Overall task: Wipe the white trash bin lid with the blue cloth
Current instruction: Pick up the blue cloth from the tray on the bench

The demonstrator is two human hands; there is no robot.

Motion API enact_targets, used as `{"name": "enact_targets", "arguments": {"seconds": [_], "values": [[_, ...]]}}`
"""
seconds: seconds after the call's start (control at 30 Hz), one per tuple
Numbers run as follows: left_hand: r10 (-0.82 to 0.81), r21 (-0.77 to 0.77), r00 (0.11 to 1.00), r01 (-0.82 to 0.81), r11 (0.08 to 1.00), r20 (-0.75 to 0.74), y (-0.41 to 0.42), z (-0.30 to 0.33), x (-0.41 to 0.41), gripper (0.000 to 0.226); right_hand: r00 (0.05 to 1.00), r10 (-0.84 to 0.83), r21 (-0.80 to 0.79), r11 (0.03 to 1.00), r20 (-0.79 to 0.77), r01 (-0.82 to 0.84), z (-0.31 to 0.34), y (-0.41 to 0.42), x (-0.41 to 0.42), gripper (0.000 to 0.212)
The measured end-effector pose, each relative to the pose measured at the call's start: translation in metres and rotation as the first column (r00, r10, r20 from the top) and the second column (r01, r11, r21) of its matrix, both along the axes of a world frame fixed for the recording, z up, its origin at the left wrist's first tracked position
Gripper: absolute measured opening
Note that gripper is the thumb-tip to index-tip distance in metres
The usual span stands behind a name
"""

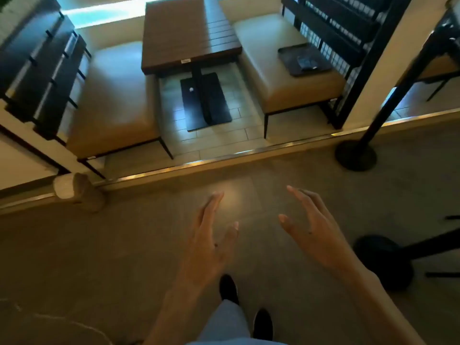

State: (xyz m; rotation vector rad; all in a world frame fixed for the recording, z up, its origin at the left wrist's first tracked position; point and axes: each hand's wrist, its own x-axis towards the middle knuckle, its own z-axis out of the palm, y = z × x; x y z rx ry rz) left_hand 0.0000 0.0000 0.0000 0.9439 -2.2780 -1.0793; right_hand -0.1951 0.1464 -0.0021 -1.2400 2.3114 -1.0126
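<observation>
Two bare hands are held out over a grey floor [99,257] in the lower middle of the frame. The left hand [211,240] and the right hand [311,230] are both empty, each grip spread with fingers straight and apart. Neither the white trash bin lid nor the blue cloth can be seen anywhere. In the upper half, a wooden tabletop [184,33] stands between two tan benches, with a dark tray [288,61] on the right one. The step in hand is judged to be locating the cloth first; it is best gathered flat in one palm before wiping.
</observation>
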Motion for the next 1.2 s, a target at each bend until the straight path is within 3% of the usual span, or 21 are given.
{"name": "enact_targets", "arguments": {"seconds": [0.33, 0.53, 0.7, 1.03, 1.2], "values": [[-0.145, 0.121, 0.986, 0.134, 0.984, 0.084, -0.086, -0.044, -0.12, 0.066, 0.983, -0.171, 0.145, 0.976, 0.065, 0.16, -0.039, -0.052, -0.094, 0.069], [-0.246, 0.126, 0.964, 0.233, 0.964, 0.099, -0.168, -0.05, -0.214, 0.065, 0.954, -0.268, 0.153, 0.957, 0.133, 0.248, -0.041, -0.12, -0.172, 0.069], [-0.34, 0.038, 0.931, 0.338, 0.94, 0.135, -0.239, -0.044, -0.296, 0.067, 0.921, -0.362, 0.107, 0.931, 0.141, 0.35, -0.032, -0.168, -0.233, 0.069], [-0.39, 0.054, 0.911, 0.386, 0.921, 0.132, -0.3, -0.053, -0.445, 0.067, 0.853, -0.466, 0.09, 0.884, 0.237, 0.458, -0.039, -0.222, -0.358, 0.064], [-0.366, 0.091, 0.917, 0.356, 0.93, 0.156, -0.315, -0.064, -0.52, 0.066, 0.857, -0.436, 0.105, 0.899, 0.275, 0.424, -0.053, -0.244, -0.447, 0.063]]}}
